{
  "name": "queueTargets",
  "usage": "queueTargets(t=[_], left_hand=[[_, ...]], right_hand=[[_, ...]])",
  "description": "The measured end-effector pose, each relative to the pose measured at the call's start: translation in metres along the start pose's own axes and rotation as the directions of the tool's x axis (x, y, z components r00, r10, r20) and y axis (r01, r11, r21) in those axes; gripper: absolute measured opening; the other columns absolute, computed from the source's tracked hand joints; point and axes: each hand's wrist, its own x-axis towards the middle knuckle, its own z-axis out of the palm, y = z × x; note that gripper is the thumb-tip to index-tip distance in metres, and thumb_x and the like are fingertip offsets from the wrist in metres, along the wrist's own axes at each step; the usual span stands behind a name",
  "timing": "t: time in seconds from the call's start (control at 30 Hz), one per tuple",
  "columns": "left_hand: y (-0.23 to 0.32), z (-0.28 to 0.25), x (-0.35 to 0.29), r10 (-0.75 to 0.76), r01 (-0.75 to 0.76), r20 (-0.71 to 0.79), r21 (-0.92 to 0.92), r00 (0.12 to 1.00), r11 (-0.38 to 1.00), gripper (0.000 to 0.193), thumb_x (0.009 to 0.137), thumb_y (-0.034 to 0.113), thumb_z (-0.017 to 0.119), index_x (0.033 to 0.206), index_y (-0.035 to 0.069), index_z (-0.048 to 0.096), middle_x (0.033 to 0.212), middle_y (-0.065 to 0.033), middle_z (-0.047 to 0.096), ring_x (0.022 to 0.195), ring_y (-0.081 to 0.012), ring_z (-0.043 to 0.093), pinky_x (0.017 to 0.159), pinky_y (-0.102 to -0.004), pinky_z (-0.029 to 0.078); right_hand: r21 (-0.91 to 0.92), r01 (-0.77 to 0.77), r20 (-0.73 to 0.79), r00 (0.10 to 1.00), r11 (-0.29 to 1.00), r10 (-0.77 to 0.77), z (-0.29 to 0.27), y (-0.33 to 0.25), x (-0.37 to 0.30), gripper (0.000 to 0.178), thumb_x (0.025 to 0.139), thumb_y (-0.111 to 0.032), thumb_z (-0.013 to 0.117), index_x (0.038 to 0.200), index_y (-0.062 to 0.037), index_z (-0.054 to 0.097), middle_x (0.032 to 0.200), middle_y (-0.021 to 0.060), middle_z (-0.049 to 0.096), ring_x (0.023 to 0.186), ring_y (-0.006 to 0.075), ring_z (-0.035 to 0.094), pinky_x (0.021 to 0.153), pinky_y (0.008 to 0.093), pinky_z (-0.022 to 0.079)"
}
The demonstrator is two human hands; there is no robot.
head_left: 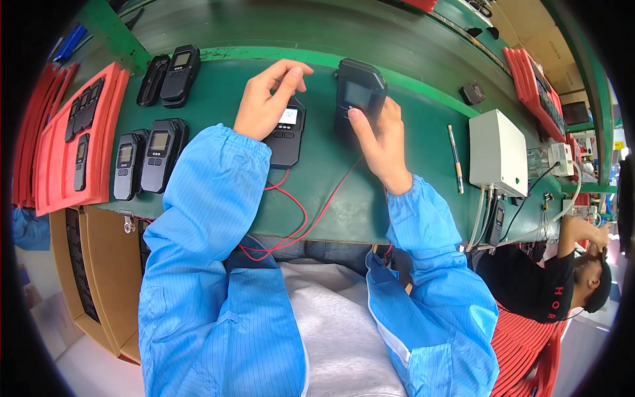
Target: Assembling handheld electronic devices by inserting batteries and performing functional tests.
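My right hand (387,142) grips a black handheld meter (362,79), its thumb on the front below a dark screen. To the left, my left hand (263,99) hovers over the top of a second black meter (286,147), which lies on the green bench with its screen lit. The left fingers are curled in and the thumb is pressed toward them; whatever they may hold is hidden. Thin red wires (305,212) loop over the bench's near edge. One runs up toward the held meter, another to the lower end of the lying one.
Several more black meters (159,149) lie at the left, beside a red tray (99,175) holding others. Under the bench is a cardboard box (109,278). At right are a pen (456,159), a white box (493,149) with cables, and a seated person (536,278).
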Motion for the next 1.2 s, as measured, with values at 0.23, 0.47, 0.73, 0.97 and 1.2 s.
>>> queueTargets(t=[0.23, 0.47, 0.73, 0.97, 1.2], left_hand=[[0.003, 0.0, -0.003, -0.029, 0.023, 0.059, 0.097, 0.998, 0.995, 0.026, 0.099, 0.026, 0.055, 0.102, 0.004, 0.067, 0.08, -0.0004, 0.061, 0.082, -0.0089, 0.057, 0.077, -0.0247, 0.045], [0.005, 0.002, -0.003, 0.033, -0.04, 0.052, 0.129, 0.998, 0.991, 0.024, 0.096, 0.024, 0.058, 0.099, 0.003, 0.068, 0.081, -0.0058, 0.067, 0.077, -0.0138, 0.063, 0.072, -0.0291, 0.05], [0.001, 0.003, -0.003, -0.004, -0.008, 0.076, 0.165, 0.997, 0.986, 0.026, 0.099, 0.024, 0.056, 0.1, 0.0, 0.066, 0.084, -0.0035, 0.066, 0.079, -0.0103, 0.06, 0.076, -0.0266, 0.048], [-0.004, 0.003, 0.001, -0.013, -0.021, 0.131, 0.253, 0.991, 0.967, 0.027, 0.096, 0.028, 0.057, 0.098, 0.003, 0.068, 0.085, -0.0071, 0.066, 0.08, -0.0188, 0.061, 0.073, -0.0316, 0.048], [0.003, 0.006, -0.002, 0.043, -0.127, 0.235, 0.354, 0.971, 0.927, 0.025, 0.096, 0.027, 0.055, 0.099, 0.004, 0.067, 0.09, -0.0074, 0.061, 0.088, -0.0244, 0.057, 0.077, -0.0338, 0.046]], right_hand=[[0.023, -0.016, 0.034, 0.999, 1.0, 0.015, -0.001, -0.005, 0.001, 0.03, 0.093, -0.024, 0.059, 0.108, -0.0001, 0.066, 0.113, 0.0149, 0.064, 0.109, 0.0327, 0.054, 0.099, 0.0427, 0.036], [-0.127, 0.059, 0.163, 0.986, 0.99, -0.038, 0.002, -0.002, 0.001, 0.035, 0.098, -0.029, 0.049, 0.109, -0.0009, 0.067, 0.12, 0.0141, 0.062, 0.121, 0.034, 0.048, 0.111, 0.0499, 0.024], [-0.294, -0.075, 0.05, 0.994, 0.953, 0.094, -0.002, 0.02, 0.005, 0.03, 0.097, -0.027, 0.051, 0.106, -0.005, 0.07, 0.129, 0.0119, 0.06, 0.124, 0.0335, 0.048, 0.109, 0.0486, 0.029], [-0.252, -0.177, 0.078, 0.976, 0.951, 0.203, -0.013, 0.035, 0.011, 0.022, 0.09, -0.02, 0.063, 0.107, -0.008, 0.069, 0.131, 0.0134, 0.058, 0.119, 0.0332, 0.051, 0.097, 0.0413, 0.042], [-0.253, -0.239, -0.129, 0.969, 0.937, 0.212, -0.007, 0.022, 0.009, 0.039, 0.081, -0.015, 0.069, 0.119, -0.0106, 0.062, 0.122, 0.0133, 0.056, 0.109, 0.0321, 0.051, 0.092, 0.0399, 0.044]])
